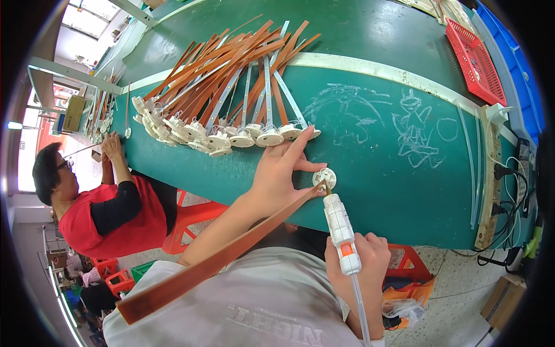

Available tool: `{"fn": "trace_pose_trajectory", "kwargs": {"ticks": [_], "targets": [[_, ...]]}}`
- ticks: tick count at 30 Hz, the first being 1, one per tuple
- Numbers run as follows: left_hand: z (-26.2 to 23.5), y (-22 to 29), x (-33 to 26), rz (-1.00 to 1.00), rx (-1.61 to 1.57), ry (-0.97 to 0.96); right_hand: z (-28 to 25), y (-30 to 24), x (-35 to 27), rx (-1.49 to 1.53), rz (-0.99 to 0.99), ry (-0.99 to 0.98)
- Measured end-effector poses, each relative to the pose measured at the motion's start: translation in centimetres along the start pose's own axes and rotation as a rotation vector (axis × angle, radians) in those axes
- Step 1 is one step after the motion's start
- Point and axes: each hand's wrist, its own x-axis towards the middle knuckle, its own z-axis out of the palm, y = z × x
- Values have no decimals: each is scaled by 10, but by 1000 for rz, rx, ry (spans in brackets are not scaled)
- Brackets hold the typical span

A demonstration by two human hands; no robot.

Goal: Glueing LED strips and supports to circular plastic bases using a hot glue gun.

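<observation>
My left hand [277, 176] pinches a small round white base [318, 179] at its rim, between thumb and a finger, while the index finger stretches toward the pile. From this base a long brown strip [208, 257] runs toward me, past my left forearm. My right hand [373, 260] is closed around a white hot glue gun [340, 222] with an orange part and a clear glue stick [359, 306] in its rear. The gun's nozzle tip is at the inside of the base. Just beyond my left hand lies a pile of similar white bases [219, 140] with strips [231, 69].
A green table [370, 196] carries chalk drawings right of the pile. At the right are a red basket [474, 63], blue bins [517, 75] and a wooden rail [490, 179] with power cables. On the left a person in red [110, 214] works with both hands at the same table.
</observation>
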Motion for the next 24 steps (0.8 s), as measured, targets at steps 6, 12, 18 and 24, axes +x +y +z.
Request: {"fn": "trace_pose_trajectory", "kwargs": {"ticks": [6, 12, 18, 24], "targets": [[1, -1, -2, -5, 17, 0, -1, 1, 2, -3, -22, 16], [1, -1, -1, 7, -7, 10, 7, 6, 2, -6, -7, 24], [-1, 0, 0, 6, -3, -4, 6, 6, 5, 86, -18, 60], [-1, 1, -1, -8, 7, -6, 8, 15, 4, 341, 41, 67]]}}
